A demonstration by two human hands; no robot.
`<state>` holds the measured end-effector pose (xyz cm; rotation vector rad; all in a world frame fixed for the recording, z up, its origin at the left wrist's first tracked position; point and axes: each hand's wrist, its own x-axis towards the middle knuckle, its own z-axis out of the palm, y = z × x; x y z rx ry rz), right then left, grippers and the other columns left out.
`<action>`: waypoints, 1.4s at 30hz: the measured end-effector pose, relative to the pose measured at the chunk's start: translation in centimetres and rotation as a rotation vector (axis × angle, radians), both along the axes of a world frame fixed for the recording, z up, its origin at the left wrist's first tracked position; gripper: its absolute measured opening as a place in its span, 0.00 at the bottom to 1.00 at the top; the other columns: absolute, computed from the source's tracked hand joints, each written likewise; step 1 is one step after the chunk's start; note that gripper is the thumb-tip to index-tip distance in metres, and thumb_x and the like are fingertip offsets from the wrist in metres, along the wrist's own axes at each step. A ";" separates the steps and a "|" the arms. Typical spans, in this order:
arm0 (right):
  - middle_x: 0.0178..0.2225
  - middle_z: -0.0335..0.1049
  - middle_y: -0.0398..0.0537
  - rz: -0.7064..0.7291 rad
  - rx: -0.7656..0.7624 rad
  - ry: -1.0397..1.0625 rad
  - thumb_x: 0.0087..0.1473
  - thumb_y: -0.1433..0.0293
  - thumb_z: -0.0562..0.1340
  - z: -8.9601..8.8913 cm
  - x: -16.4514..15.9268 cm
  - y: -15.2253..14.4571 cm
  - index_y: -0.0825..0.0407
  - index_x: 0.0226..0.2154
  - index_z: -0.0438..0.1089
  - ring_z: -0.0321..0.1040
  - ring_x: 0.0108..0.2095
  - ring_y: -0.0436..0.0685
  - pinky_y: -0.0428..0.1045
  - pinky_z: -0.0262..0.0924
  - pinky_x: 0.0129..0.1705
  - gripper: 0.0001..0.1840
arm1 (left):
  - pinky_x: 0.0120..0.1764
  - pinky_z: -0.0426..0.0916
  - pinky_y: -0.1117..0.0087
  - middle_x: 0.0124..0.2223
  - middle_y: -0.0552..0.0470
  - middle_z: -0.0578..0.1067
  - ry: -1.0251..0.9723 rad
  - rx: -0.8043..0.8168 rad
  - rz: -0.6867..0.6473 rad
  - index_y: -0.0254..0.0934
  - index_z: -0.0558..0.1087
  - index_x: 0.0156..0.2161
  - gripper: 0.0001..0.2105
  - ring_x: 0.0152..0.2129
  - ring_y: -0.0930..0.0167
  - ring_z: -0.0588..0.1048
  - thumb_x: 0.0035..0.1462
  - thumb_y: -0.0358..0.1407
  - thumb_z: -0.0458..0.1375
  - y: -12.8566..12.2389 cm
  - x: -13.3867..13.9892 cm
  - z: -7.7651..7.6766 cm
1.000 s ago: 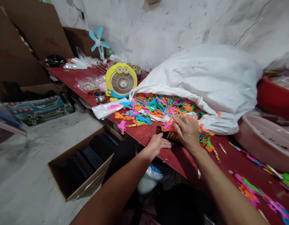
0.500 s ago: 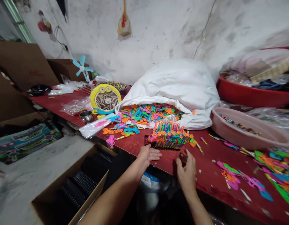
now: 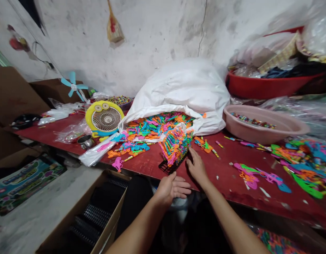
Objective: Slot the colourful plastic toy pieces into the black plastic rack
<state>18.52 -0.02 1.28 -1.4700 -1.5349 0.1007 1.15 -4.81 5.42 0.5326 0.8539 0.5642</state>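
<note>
A black plastic rack (image 3: 167, 169) stands at an angle near the table's front edge. It is packed with upright rows of small colourful plastic toy pieces (image 3: 176, 146). My right hand (image 3: 198, 168) is at the rack's right side, thumb and fingers apart; whether the fingertips touch it is unclear. Just in front of the rack's near end, my left hand (image 3: 173, 189) lies open, palm up and fingers stretched. Behind the rack, a big white sack (image 3: 184, 84) spills more of the same bright pieces (image 3: 155, 125).
A yellow fan (image 3: 104, 118), a metal cup (image 3: 85, 141) and plastic bags (image 3: 99, 150) stand left. To the right are a pink basin (image 3: 266, 123), a red basin (image 3: 258, 86) and loose toy pieces (image 3: 306, 165). An open carton (image 3: 115, 211) holding black racks sits below the table edge.
The filled rack has turned from lying along the table edge to pointing away from me. My right hand has come up to its side; my left hand has moved nearer. The view has swung right.
</note>
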 end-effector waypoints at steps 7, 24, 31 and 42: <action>0.46 0.73 0.56 -0.144 0.026 -0.145 0.55 0.71 0.54 1.2 4.4 -0.7 0.54 0.49 0.71 0.66 0.47 0.61 0.60 0.61 0.51 0.20 | 0.20 0.65 0.73 0.27 0.45 0.79 0.397 0.467 0.236 0.31 0.72 0.39 0.20 0.16 0.70 0.74 0.59 0.49 0.55 -0.6 -3.5 -1.0; 0.36 0.74 0.63 -0.448 -0.613 -0.528 0.52 0.72 0.58 5.6 13.3 -0.8 0.55 0.34 0.77 0.73 0.34 0.63 0.52 0.60 0.33 0.12 | 0.46 0.65 0.57 0.52 0.40 0.71 1.282 1.556 0.027 0.35 0.72 0.54 0.17 0.45 0.58 0.68 0.63 0.38 0.52 0.4 -1.6 -2.0; 0.29 0.76 0.53 -0.362 -0.527 -0.146 0.47 0.67 0.62 6.5 15.3 -3.0 0.52 0.31 0.75 0.71 0.30 0.59 0.49 0.58 0.30 0.08 | 0.41 0.61 0.56 0.46 0.41 0.71 1.354 1.594 -0.124 0.37 0.71 0.55 0.20 0.41 0.57 0.67 0.60 0.45 0.56 -3.0 3.4 -1.1; 0.27 0.69 0.40 -0.126 -0.076 0.981 0.32 0.62 0.76 6.4 7.4 -10.1 0.51 0.34 0.70 0.63 0.22 0.49 0.45 0.59 0.22 0.25 | 0.45 0.63 0.57 0.49 0.44 0.73 0.945 1.589 -0.150 0.41 0.68 0.56 0.19 0.43 0.60 0.69 0.60 0.39 0.57 -4.8 7.4 -0.6</action>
